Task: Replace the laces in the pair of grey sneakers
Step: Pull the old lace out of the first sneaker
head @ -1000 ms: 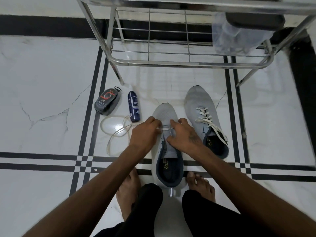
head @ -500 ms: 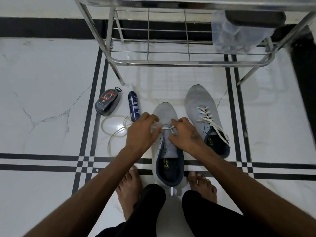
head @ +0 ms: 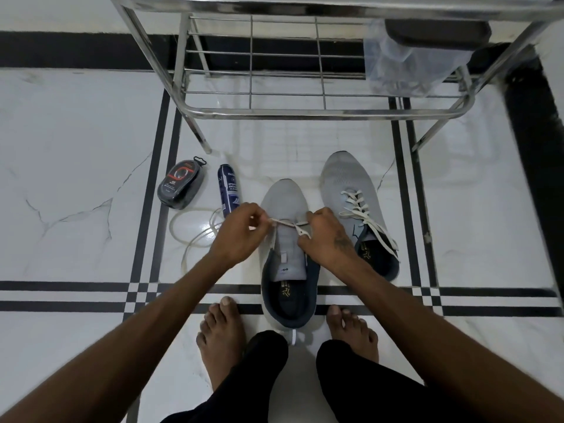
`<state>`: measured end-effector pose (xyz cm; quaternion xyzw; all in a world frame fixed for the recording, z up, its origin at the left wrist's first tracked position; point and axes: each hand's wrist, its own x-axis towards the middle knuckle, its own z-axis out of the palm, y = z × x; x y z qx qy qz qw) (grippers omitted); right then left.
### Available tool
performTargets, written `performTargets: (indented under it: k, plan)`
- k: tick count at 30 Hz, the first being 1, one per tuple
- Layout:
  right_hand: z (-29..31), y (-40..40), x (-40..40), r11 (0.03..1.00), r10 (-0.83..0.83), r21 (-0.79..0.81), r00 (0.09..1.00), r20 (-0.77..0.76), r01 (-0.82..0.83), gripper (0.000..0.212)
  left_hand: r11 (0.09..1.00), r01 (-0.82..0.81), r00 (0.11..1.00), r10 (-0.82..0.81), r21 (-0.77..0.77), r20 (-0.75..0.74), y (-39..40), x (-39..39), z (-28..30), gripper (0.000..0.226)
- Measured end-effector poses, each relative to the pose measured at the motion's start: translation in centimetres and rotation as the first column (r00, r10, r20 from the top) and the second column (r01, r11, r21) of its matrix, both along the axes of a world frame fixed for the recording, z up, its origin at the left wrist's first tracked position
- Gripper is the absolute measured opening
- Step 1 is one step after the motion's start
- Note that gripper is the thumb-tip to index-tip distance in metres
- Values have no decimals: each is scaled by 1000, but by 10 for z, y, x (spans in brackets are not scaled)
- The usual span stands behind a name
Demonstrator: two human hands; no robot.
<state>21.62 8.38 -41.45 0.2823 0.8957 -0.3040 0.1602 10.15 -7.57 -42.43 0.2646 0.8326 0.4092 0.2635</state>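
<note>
Two grey sneakers stand on the white floor. The near sneaker (head: 285,209) sits between my bare feet, with a white lace (head: 288,223) running across its lowest eyelets only. My left hand (head: 241,233) pinches the lace's left end just left of the shoe. On the shoe's right side my right hand (head: 325,236) grips the other end. The lace's long loose part (head: 195,236) trails in loops on the floor to the left. The far sneaker (head: 351,184), to the right, is fully laced with a white lace (head: 363,213).
A dark shoe-polish case (head: 180,184) and a blue sneaker-cleaner spray can (head: 228,190) lie left of the shoes. A steel rack (head: 305,112) stands just beyond, with a plastic bag (head: 403,65) on its right side. My feet (head: 221,334) rest beside the near shoe's heel.
My left hand has moved left and pulled the lace out to the side, tightening it across the eyelets. My right hand has stayed at the shoe's right edge. The view has shifted slightly.
</note>
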Motion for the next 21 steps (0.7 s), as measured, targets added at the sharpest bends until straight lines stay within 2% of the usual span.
performTargets:
  k: [2,3,5,7,9,11,14,16,18,19,20,21]
  plan:
    - [0,-7,-3,999,38,-23,999,-16,-39,40,995,-99,994,100,-24,32,-7,3,0,7]
    - [0,-11,-3,997,57,-45,998,-26,-58,48,994,-94,995,91,-63,-46,-9,5,0,6]
    - [0,-15,-3,995,74,-71,997,-39,-76,53,991,19,959,-55,-131,-277,-7,7,2,21]
    - [-2,-15,-4,995,74,-67,996,-54,-77,44,951,172,868,-270,-256,-417,4,8,3,31]
    - [-3,-15,-5,995,72,-61,996,-47,-75,36,879,245,786,-427,-409,-448,21,11,5,29]
    - [-5,-14,-5,995,72,-69,997,-26,-74,34,856,224,777,-446,-466,-444,35,10,8,21]
    - [-7,-7,-3,996,71,-52,997,12,-70,27,915,114,888,-269,-388,-374,33,2,9,13]
    - [-8,-2,-1,998,50,-37,998,38,-48,29,966,25,984,-68,-257,-162,15,-4,9,15]
    - [-10,0,1,999,37,-38,998,51,-35,31,986,-141,979,152,-91,139,-10,-9,9,16]
    - [-11,0,1,999,34,-37,998,55,-32,31,969,-243,945,249,-54,212,-21,-11,9,16]
    - [-11,0,1,999,31,-38,998,60,-29,32,951,-307,927,310,-47,210,-30,-14,9,16]
    - [-12,0,1,999,30,-44,997,65,-27,33,948,-310,939,317,-73,131,-37,-17,9,15]
